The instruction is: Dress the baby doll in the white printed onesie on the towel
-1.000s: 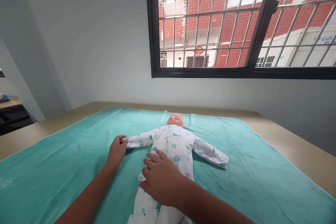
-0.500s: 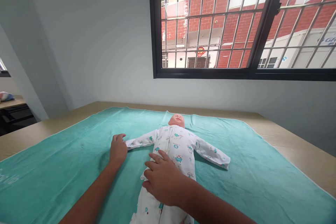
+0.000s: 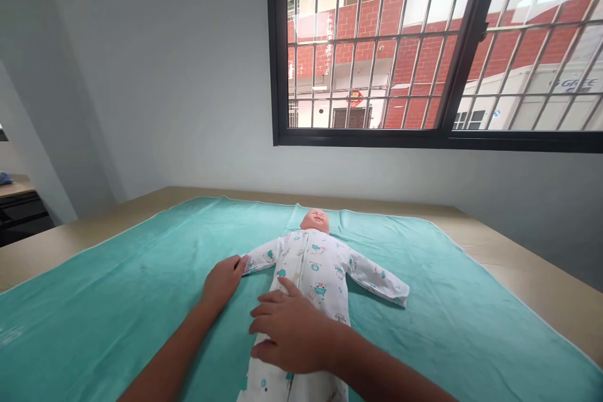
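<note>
A baby doll (image 3: 315, 220) lies on its back, head toward the wall, dressed in a white printed sleepsuit (image 3: 318, 264) with a seam down the front. My left hand (image 3: 225, 279) is closed on the end of the sleeve on the left, thumb and fingers together over the cuff. Over the lower front of the sleepsuit is my right hand (image 3: 294, 326), open with its fingers spread; whether it touches the cloth I cannot tell. The other sleeve lies stretched out to the right. My right hand and forearm cover part of the suit's lower half.
Under the doll a teal blanket (image 3: 447, 308) covers most of the wooden table (image 3: 494, 245). Behind the table rises a grey wall (image 3: 188, 75) with a black-framed barred window (image 3: 358, 136). Part of another table (image 3: 19, 186) shows at the far left.
My left hand has moved right along the sleeve, from its tip toward the doll, and the cuff is now under its fingers. My right hand has shifted slightly left, fingers still spread.
</note>
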A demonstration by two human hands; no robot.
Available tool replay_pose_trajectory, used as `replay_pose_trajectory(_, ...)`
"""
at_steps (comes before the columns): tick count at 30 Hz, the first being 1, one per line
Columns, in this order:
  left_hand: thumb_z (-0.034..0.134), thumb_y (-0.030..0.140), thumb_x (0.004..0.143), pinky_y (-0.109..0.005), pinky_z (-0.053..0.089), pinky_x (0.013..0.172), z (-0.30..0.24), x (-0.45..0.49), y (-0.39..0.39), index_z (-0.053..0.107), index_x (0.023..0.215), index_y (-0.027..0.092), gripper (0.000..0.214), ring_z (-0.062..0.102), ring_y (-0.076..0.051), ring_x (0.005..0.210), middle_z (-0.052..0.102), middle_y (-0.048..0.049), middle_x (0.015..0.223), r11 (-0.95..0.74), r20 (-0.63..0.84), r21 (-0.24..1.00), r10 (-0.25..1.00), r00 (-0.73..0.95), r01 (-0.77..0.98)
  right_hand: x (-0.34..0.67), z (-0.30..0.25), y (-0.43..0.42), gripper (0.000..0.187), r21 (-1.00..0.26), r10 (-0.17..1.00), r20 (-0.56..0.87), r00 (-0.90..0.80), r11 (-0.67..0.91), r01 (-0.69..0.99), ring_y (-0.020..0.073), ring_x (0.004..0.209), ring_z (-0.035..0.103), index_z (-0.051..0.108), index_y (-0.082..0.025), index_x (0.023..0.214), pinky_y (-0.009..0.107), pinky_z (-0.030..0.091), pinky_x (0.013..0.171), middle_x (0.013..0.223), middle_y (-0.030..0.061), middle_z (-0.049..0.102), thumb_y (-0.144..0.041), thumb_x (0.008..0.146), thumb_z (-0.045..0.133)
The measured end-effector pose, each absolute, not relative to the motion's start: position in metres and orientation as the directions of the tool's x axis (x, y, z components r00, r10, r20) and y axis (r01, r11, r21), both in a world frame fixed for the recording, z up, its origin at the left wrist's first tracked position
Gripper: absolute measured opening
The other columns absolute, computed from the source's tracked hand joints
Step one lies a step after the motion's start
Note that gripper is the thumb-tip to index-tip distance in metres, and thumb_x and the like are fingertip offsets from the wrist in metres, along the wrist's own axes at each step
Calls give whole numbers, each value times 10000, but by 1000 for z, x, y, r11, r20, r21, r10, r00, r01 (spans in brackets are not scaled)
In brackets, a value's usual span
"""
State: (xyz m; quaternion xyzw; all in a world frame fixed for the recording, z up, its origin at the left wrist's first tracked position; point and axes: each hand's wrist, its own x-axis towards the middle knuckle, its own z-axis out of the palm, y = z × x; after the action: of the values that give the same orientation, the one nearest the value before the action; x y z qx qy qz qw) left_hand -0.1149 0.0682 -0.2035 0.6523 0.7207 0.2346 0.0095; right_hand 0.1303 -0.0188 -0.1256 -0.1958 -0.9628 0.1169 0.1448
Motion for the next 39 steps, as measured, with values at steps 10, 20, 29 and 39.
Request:
replay_pose_trajectory(10, 354, 489, 942, -269, 282, 571, -202, -112, 67, 655, 757, 231, 438, 623, -229, 727, 715, -71, 833, 72, 191, 366, 970, -150, 928, 243, -180, 59, 529, -231, 742, 618, -261, 489, 841, 254, 1469, 205, 285, -161, 1509, 504, 331, 1148, 1577, 106, 272, -251, 987, 265)
replay_pose_trajectory(20, 314, 504, 936, -279, 319, 552, -205, -118, 66, 662, 753, 237, 475, 633, -246, 729, 710, -77, 812, 163, 178, 366, 954, -241, 916, 296, -230, 48, 661, -74, 905, 340, -254, 295, 952, 239, 1489, 109, 152, -204, 1545, 489, 185, 1195, 1609, 19, 163, -485, 966, 302)
replay_pose_trajectory(29, 259, 411, 961, -357, 368, 1056, -219, -138, 81, 495, 1358, 169, 522, 469, -235, 1302, 532, -96, 1406, 40, 307, 374, 937, -165, 926, 356, -247, 48, 739, -197, 970, 242, -23, 72, 978, 294, 1370, 397, 335, -143, 1482, 451, 317, 1126, 1495, 111, 432, -612, 911, 297)
replay_pose_trajectory(39, 288, 308, 950, -386, 330, 1092, -222, -136, 75, 505, 1372, 178, 492, 442, -243, 1345, 544, -96, 1409, 54, 166, 356, 979, -120, 933, 373, -232, 49, 839, -170, 999, 43, -22, 29, 985, 286, 1455, 235, 285, -145, 1510, 451, 227, 1178, 1564, 88, 303, -683, 867, 309)
